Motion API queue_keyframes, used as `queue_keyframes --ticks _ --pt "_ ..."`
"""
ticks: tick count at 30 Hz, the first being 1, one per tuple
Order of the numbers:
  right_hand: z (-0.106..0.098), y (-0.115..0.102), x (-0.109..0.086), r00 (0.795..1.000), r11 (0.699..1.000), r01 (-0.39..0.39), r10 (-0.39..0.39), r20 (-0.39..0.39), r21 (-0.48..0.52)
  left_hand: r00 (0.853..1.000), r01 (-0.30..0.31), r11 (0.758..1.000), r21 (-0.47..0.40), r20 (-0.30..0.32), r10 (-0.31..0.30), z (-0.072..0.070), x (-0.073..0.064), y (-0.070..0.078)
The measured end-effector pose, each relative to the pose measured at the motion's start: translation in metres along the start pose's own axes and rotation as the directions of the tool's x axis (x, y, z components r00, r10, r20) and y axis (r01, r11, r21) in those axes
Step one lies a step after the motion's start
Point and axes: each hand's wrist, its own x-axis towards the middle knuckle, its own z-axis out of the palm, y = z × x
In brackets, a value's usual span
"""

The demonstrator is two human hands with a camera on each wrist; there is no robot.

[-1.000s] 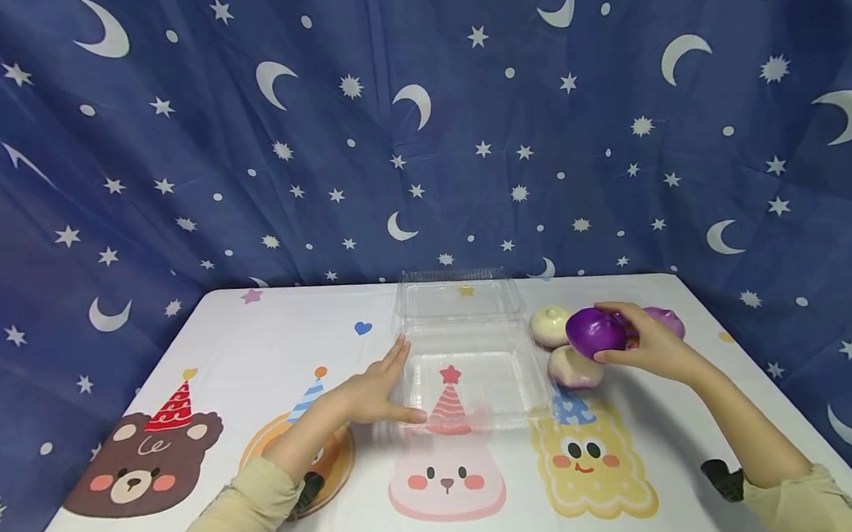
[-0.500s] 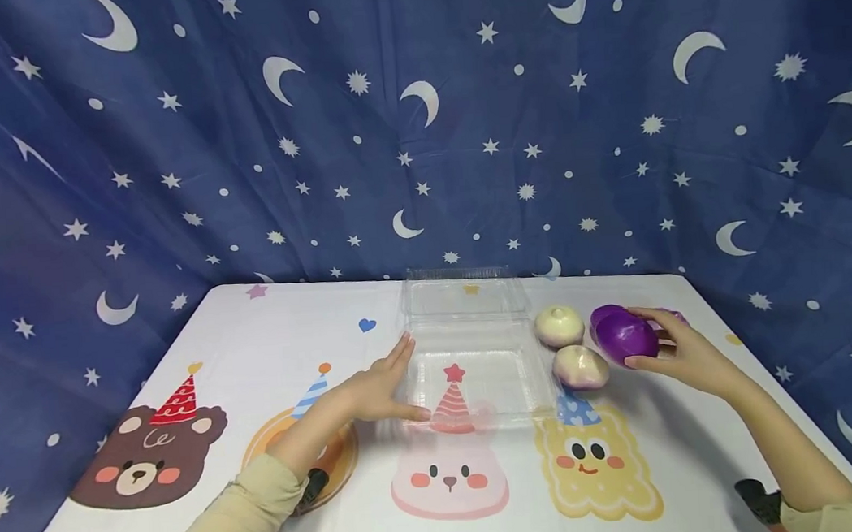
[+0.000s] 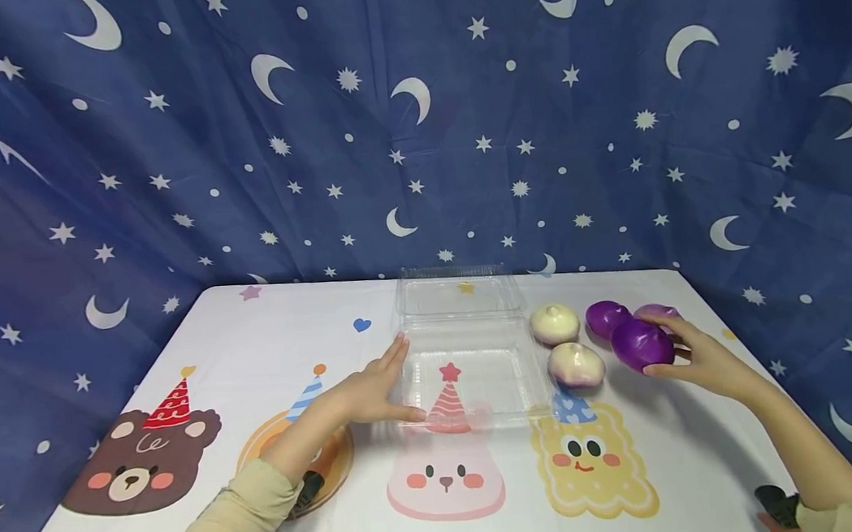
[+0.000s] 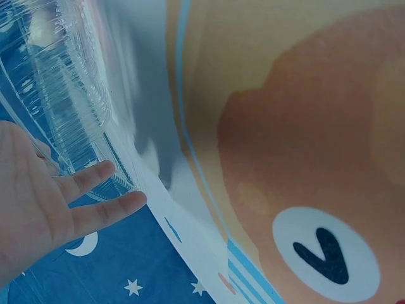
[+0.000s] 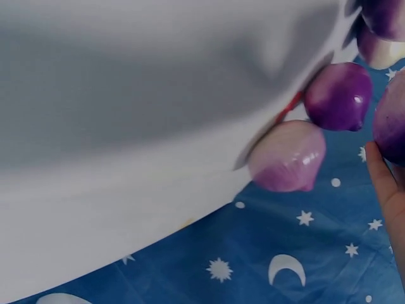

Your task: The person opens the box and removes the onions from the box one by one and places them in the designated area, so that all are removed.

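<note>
My right hand (image 3: 703, 360) grips a dark purple onion (image 3: 642, 345) between thumb and fingers. The same onion (image 5: 393, 120) shows at the right edge of the right wrist view. Behind it on the table lie another purple onion (image 3: 608, 319) and a pinkish one (image 3: 656, 311), partly hidden by the hand. Two whitish onions (image 3: 555, 324) with purple undersides sit to their left. A clear plastic box (image 3: 539, 381) stands mid-table, its lid (image 3: 460, 298) folded back. My left hand (image 3: 371, 391) rests at the box's left side, fingers spread and straight.
The white tablecloth (image 3: 337, 483) carries cartoon animal prints. A dark blue curtain (image 3: 420, 169) with moons and stars hangs directly behind the table. At the left wrist, a black device (image 3: 308, 493) is visible.
My right hand has carried the purple onion to the right and slightly nearer, uncovering the other purple onion and the nearer whitish one. My left hand stays by the box.
</note>
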Motion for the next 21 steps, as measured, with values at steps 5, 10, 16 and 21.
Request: queue_keyframes --ticks 5,10,16,21 --pt "0.004 0.006 -0.002 1.000 1.000 -0.003 0.003 0.019 -0.027 1.000 -0.004 1.000 0.005 -0.008 0.004 0.001 0.000 -0.002" --pt "0.005 0.011 -0.003 0.998 0.998 -0.036 0.038 0.045 -0.058 1.000 -0.011 1.000 0.000 -0.002 0.011 0.001 0.001 -0.003" --pt "0.010 0.015 -0.001 0.995 0.997 -0.052 0.057 0.077 -0.062 1.000 -0.012 1.000 0.007 0.001 0.012 0.001 0.003 -0.003" --pt "0.013 0.018 0.000 0.993 0.997 -0.065 0.069 0.095 -0.046 1.000 -0.009 1.000 0.011 0.006 0.009 -0.001 0.002 -0.002"
